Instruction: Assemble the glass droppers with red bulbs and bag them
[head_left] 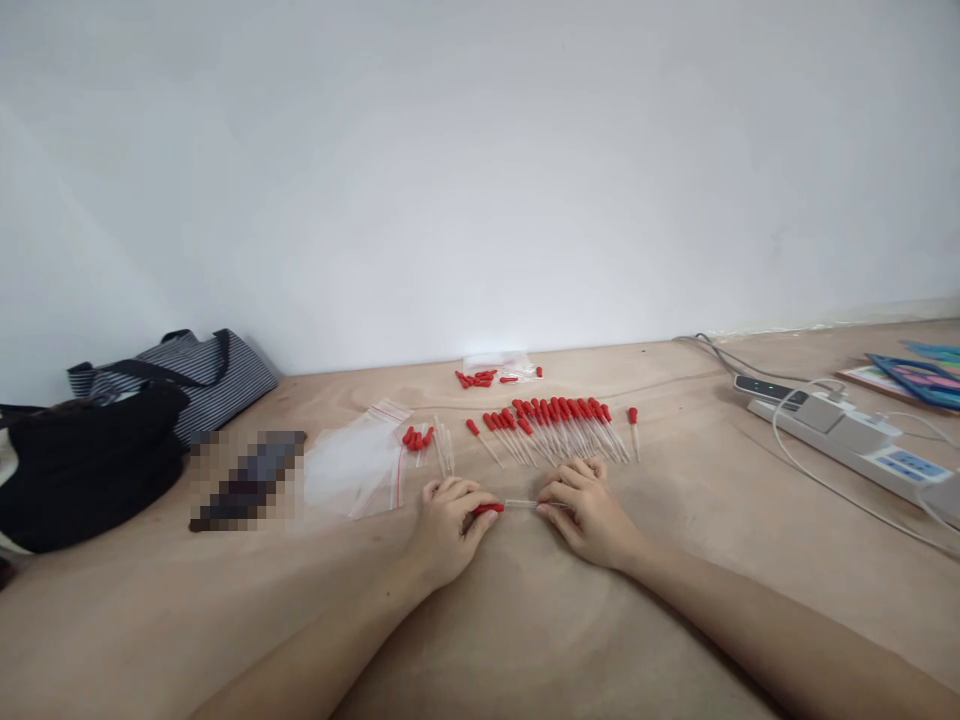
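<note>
Between thumb and fingers my left hand (452,525) pinches a red rubber dropper bulb (491,508), its open end facing right. My right hand (589,515) grips a clear dropper tube (520,504) whose near end points at the bulb. A small gap seems to part the two, though it is hard to be sure. Just beyond my hands lies a row of droppers with red bulbs (559,410), their tubes slanting toward me. One more dropper (633,418) lies apart on the right. Loose red bulbs (418,438) and several bare tubes (444,445) rest beyond my left hand.
Clear zip bags (352,465) lie on the wooden table (480,650) at left, beside a pixelated dark object (251,480), a black bag (97,470) and a striped bag (217,385). More red bulbs (474,379) sit near the wall. A power strip (855,445) with cables lies right.
</note>
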